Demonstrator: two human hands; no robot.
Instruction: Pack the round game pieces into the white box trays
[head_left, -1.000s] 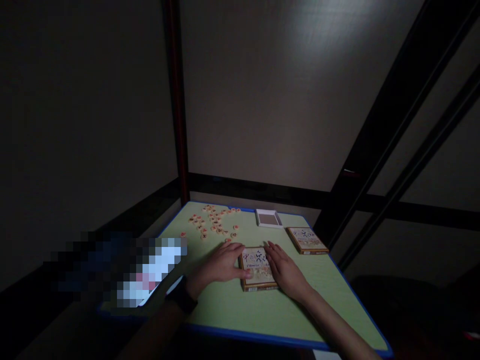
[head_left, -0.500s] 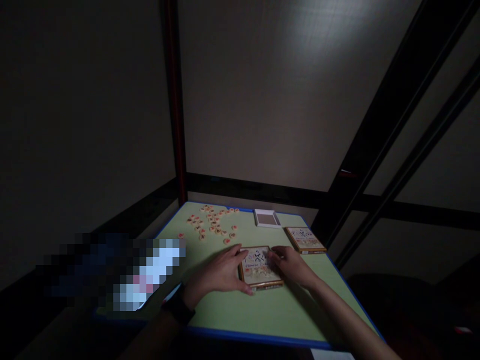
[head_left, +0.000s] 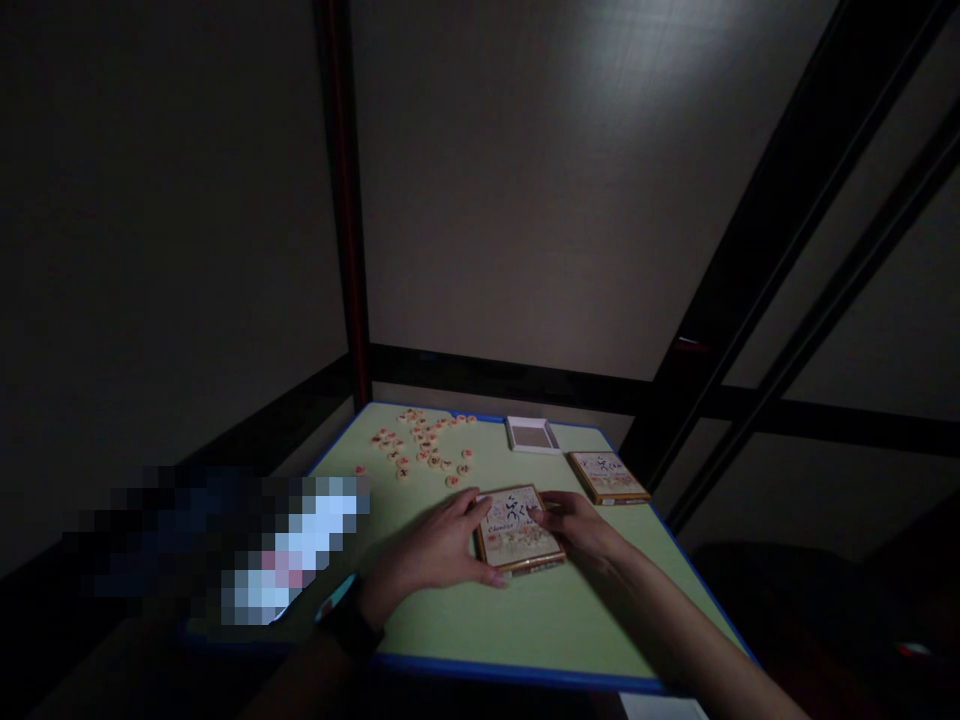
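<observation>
A flat Chinese chess box (head_left: 519,535) with a printed lid is between my two hands, low over the green table (head_left: 450,625). My left hand (head_left: 442,540) grips its left side, thumb along the near edge and fingers at the far left corner. On the right side, my right hand (head_left: 581,525) holds it with the thumb on the lid; its other fingers are partly hidden beside or beneath the box. A watch (head_left: 349,620) is on my left wrist. Whether the box still touches the table at its left edge I cannot tell.
Several round chess pieces (head_left: 427,460) lie scattered at the back left. An open white tray (head_left: 532,436) is at the far edge. A second, similar box (head_left: 607,477) lies by the right edge. At the left is a blurred-out bright patch (head_left: 300,550). Walls enclose the table behind.
My right hand has shifted its hold lower along the box's right side. The box's right side appears slightly raised and tilted; my left hand has stayed almost in place.
</observation>
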